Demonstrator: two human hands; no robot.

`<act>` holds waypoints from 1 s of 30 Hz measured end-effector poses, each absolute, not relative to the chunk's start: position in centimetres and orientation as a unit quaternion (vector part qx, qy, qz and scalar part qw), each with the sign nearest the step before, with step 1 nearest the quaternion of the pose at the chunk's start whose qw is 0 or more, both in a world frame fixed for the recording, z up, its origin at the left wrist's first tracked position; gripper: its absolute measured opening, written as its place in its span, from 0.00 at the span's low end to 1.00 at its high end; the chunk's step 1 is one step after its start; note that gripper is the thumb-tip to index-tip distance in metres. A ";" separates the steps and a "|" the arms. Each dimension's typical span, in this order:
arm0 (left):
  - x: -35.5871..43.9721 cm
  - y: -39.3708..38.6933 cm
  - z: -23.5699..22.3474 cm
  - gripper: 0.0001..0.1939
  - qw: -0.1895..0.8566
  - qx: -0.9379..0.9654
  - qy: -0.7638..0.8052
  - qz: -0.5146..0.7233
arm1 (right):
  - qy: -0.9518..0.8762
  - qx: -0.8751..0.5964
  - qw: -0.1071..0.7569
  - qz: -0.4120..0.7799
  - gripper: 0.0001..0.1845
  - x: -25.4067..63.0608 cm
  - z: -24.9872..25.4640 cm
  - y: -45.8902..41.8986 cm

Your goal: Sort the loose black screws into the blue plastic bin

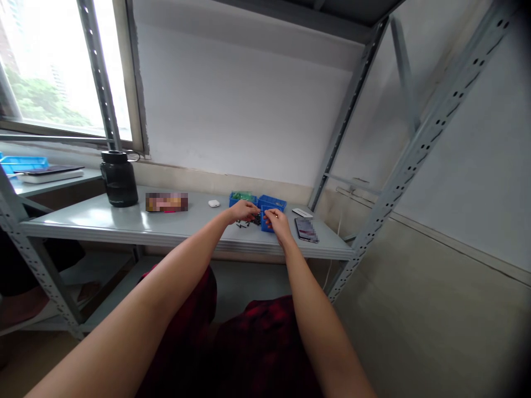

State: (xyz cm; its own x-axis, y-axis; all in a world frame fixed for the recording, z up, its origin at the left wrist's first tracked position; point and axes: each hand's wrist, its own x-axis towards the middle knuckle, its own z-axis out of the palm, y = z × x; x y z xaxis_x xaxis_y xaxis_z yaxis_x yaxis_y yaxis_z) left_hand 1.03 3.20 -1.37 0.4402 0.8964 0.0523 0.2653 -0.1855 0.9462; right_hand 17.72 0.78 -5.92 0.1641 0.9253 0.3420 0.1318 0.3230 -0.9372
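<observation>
Both my arms reach out to the far part of a grey metal shelf table [124, 224]. My left hand [243, 210] has its fingers curled over a small pile of dark parts [249, 223] on the table, just in front of a blue bin with green contents [241, 197]. My right hand [277, 220] is pinched closed at the front of another blue bin [271, 203], its fingertips nearly meeting those of the left hand. What the fingers hold is too small to make out.
A phone [306, 229] lies right of my right hand, with a flat white object [302, 212] behind it. A white earbud case [213, 203], a blurred packet [166, 202] and a black jug [118, 179] stand to the left. Slotted rack uprights [418, 149] rise at the right.
</observation>
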 end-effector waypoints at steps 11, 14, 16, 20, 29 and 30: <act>1.2 2.7 -1.1 0.11 0.451 0.708 0.427 0.336 | -0.565 -0.486 0.585 0.320 0.12 17.7 -5.9 0.8; 1.3 2.6 -1.0 0.11 0.447 0.705 0.435 0.338 | -0.573 -0.493 0.579 0.304 0.12 17.8 -6.0 1.0; 1.3 2.5 -0.9 0.10 0.443 0.706 0.437 0.338 | -0.581 -0.496 0.576 0.290 0.12 17.8 -6.2 1.1; 1.4 2.5 -1.0 0.10 0.437 0.710 0.434 0.340 | -0.588 -0.501 0.574 0.269 0.12 17.9 -6.4 1.2; 1.9 2.8 -1.0 0.14 0.466 0.691 0.380 0.401 | -0.569 -0.494 0.582 0.306 0.13 17.7 -6.2 1.0; 2.0 2.8 -1.0 0.15 0.474 0.687 0.371 0.407 | -0.568 -0.491 0.583 0.311 0.13 17.7 -6.1 1.0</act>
State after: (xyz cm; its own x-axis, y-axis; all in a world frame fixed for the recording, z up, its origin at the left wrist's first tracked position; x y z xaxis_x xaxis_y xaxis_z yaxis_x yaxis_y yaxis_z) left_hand 1.98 2.80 -1.00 0.3930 0.8957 0.2080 0.1240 -0.2757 0.9532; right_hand 17.68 1.02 -6.15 0.1618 0.9201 0.3567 0.1938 0.3248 -0.9257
